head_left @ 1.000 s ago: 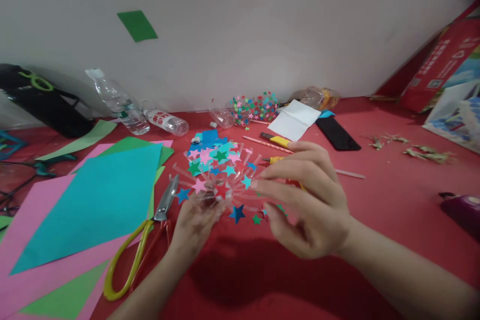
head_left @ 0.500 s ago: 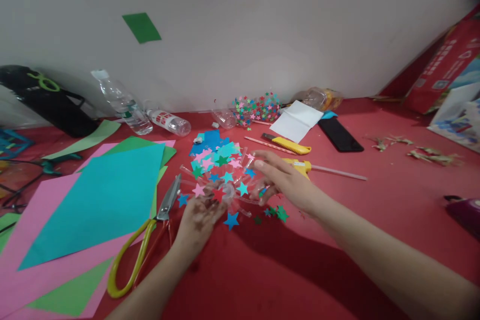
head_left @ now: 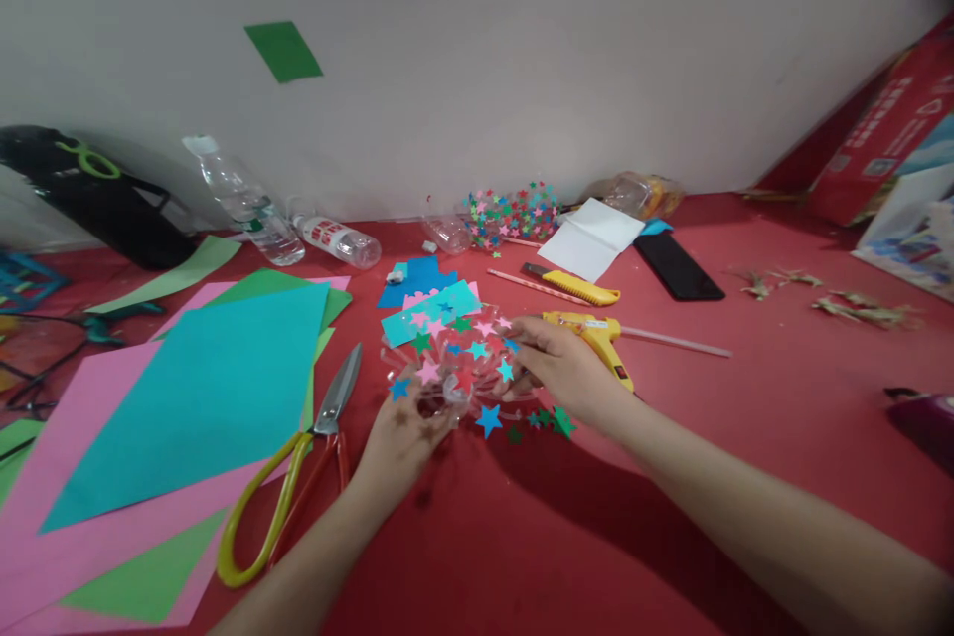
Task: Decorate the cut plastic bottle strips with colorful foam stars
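Note:
A clear plastic bottle piece cut into splayed strips (head_left: pixel 453 388), with coloured paper stars on the strips, is held low over the red table. My left hand (head_left: pixel 402 439) grips it from the left and below, its fingers partly hidden by the strips. At the right side, my right hand (head_left: pixel 570 368) has its fingers curled round the outer strips; their tips are partly hidden. A blue star (head_left: pixel 489 420) sticks out at the front. Loose green stars (head_left: pixel 561 422) lie beneath my right hand.
Scissors (head_left: pixel 339 393) and coloured paper sheets (head_left: pixel 201 397) lie left. A yellow glue gun (head_left: pixel 607 343), a utility knife (head_left: pixel 581 286) and a phone (head_left: pixel 678 265) lie right. Behind are plastic bottles (head_left: pixel 339 238), a star-covered bottle (head_left: pixel 514 216) and cut paper strips (head_left: pixel 424 316).
The starred bottle piece has shifted slightly right and tilted, showing more of the paper strips behind. My left hand has moved right with it, and my right fingers have closed in on the strips.

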Motion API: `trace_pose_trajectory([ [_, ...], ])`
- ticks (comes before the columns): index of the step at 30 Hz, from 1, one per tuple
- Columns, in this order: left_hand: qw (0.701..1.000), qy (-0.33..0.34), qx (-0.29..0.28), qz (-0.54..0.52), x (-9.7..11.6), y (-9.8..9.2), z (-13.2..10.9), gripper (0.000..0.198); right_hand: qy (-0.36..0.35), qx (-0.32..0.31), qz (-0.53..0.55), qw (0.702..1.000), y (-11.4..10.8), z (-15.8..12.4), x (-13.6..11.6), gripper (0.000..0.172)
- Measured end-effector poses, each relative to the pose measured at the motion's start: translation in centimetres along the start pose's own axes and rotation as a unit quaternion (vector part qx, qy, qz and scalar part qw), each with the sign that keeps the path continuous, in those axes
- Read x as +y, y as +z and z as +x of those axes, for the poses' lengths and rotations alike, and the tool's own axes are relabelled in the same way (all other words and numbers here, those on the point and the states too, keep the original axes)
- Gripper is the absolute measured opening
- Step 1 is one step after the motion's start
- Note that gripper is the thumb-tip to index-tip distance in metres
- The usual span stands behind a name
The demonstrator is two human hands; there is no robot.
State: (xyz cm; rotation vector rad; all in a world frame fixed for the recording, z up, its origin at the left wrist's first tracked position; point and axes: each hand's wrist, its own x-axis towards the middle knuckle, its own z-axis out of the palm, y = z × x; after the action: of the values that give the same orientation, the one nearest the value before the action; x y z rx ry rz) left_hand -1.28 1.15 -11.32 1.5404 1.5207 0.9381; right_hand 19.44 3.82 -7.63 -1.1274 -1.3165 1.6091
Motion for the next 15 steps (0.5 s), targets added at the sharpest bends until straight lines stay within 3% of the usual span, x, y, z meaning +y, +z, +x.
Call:
trace_pose_trajectory([
  [9,0.999,-0.020,-0.027,0.032,2.4,-1.8,-0.6,0.025,0.010,0.011,-0.025,1.000,-0.2,0.3,0.2,0.023],
  [11,0.999,-0.032,-0.021,0.035,2.7,-2.6,-0.2,0.020,0.012,0.013,-0.032,0.999,-0.3,0.3,0.1,0.022],
  [15,0.994,-0.076,0.006,-0.078,2.5,-3.4,0.7,0.024,0.008,0.024,-0.043,0.999,-0.3,0.2,-0.1,0.022],
])
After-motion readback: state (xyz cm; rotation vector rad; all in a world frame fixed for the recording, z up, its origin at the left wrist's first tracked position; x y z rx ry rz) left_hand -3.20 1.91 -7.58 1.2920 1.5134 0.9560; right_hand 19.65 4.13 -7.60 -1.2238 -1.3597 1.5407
